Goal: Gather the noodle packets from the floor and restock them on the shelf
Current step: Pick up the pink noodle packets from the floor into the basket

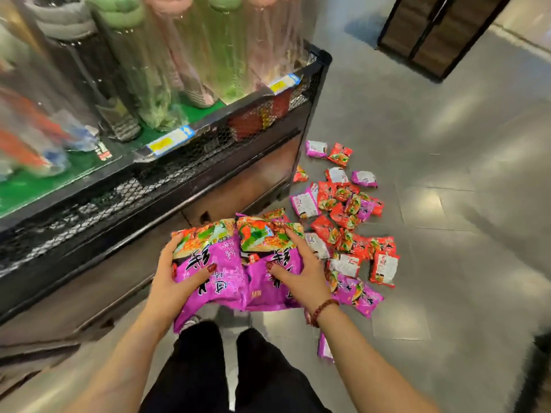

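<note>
We see a grey tiled floor (465, 150) with soft patches of reflected light (brightest toward the right), a dark slatted cabinet (444, 31) beyond, and a black mesh-fronted shelf (190, 162) on our left.

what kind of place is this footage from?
Most likely a shop aisle, probably a supermarket: a display shelf with yellow-and-blue price tags on its edge, plastic-wrapped goods standing on it, and many identical noodle packets loose on the tiled floor.
</note>
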